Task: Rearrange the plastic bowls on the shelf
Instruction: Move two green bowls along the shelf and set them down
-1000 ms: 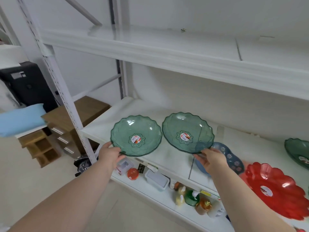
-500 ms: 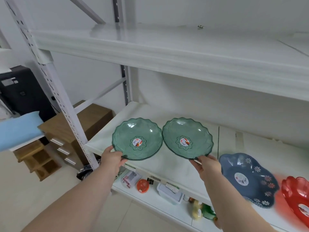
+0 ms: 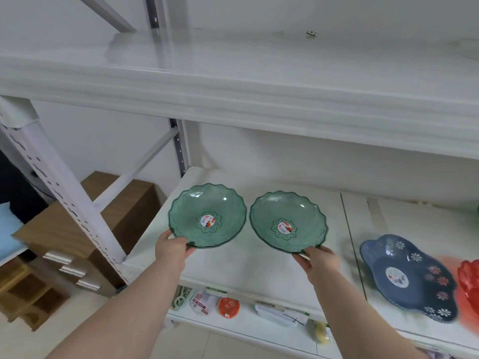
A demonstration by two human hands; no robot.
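Two clear green scalloped plastic bowls with round stickers in their middles are held side by side above the white middle shelf (image 3: pixel 259 270). My left hand (image 3: pixel 172 248) grips the near rim of the left green bowl (image 3: pixel 207 215). My right hand (image 3: pixel 320 260) pinches the near rim of the right green bowl (image 3: pixel 288 222). Both bowls tilt towards me and their rims nearly touch. A blue flower-patterned bowl (image 3: pixel 408 275) lies on the shelf to the right, and a red bowl (image 3: pixel 469 278) shows at the right edge.
An upper white shelf (image 3: pixel 233 99) hangs overhead. A white perforated upright post (image 3: pixel 67 198) stands at the shelf's left front corner. The lower shelf (image 3: pixel 233 325) carries small packaged goods. A wooden drawer cabinet (image 3: pixel 85 229) sits on the floor to the left.
Both hands have lifted the green bowls slightly and moved them left over the shelf. The view has swung left and up, so the red bowl is almost out of frame.
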